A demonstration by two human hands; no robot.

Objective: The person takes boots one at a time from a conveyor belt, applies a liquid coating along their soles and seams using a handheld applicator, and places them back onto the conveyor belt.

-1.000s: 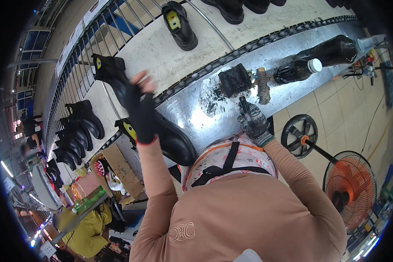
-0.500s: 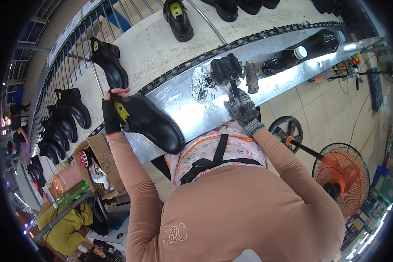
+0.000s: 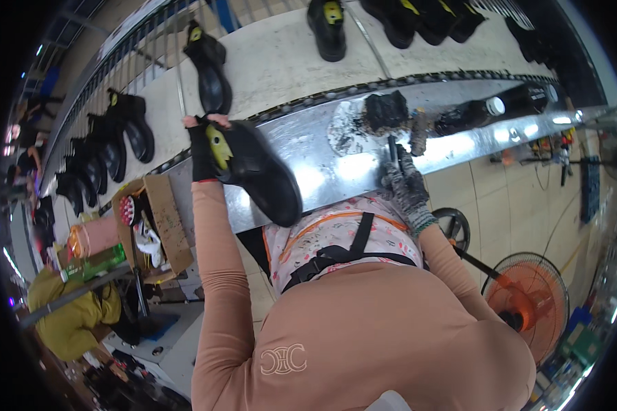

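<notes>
Left hand (image 3: 202, 147) grips the black boot (image 3: 257, 171) over the tabletop (image 3: 315, 147); right hand (image 3: 406, 185) clenches a brush (image 3: 393, 149). The boot, held by its top alone, might slip.

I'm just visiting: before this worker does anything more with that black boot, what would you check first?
1. Left hand grips the black boot by its top: ok.
2. Boot held above the metal bench: ok.
3. Right hand holds a dark tool: ok; which kind, cannot tell.
4. Both hands gloved: ok.
5. Dark block and bottle within reach on the bench: ok.
</notes>
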